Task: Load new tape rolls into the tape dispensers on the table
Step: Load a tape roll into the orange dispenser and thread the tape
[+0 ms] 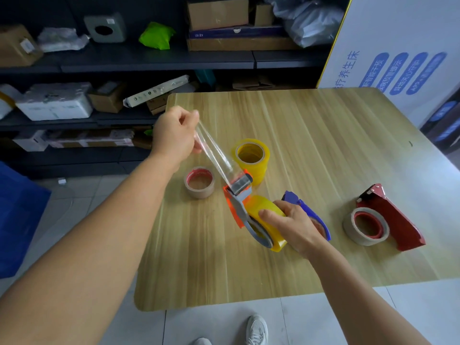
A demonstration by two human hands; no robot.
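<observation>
Clear tape strip stretched from an orange-and-grey handheld tape dispenser above the wooden tabletop.
The left hand pinches the strip's end; the right hand grips the dispenser's yellow tape roll, half hiding a blue dispenser behind.

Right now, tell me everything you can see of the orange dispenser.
The orange dispenser has an orange plastic body with a grey frame and a roller at its head. A yellow tape roll sits loaded in it. It is held tilted above the table, head pointing away. The right hand grips the roll and body from the side. A clear strip of tape runs from the roller up to the left hand, which pinches its end.
</observation>
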